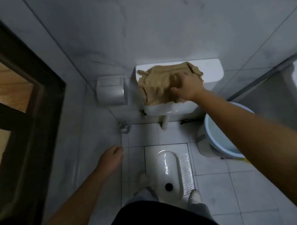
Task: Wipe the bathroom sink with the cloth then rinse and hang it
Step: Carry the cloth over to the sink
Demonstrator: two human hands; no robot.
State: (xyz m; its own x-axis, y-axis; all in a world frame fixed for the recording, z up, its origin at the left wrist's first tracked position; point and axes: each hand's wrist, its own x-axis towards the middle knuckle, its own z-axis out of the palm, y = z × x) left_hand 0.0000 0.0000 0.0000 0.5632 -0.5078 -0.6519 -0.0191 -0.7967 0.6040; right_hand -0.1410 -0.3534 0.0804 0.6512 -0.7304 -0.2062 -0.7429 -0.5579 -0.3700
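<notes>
Right hand [188, 86] rests spread on the tan cloth [158, 87], seemingly not gripping; left hand [110, 159] hangs loosely curled, empty.

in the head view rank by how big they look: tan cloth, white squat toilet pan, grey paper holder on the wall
1. Crumpled tan cloth
2. White ceramic squat toilet pan, close to it in area, so unsure
3. Grey plastic wall paper holder

No legible text anywhere.

Bare forearms, black top [162, 218], grey trousers [143, 194], pale shoes [194, 197]
</notes>
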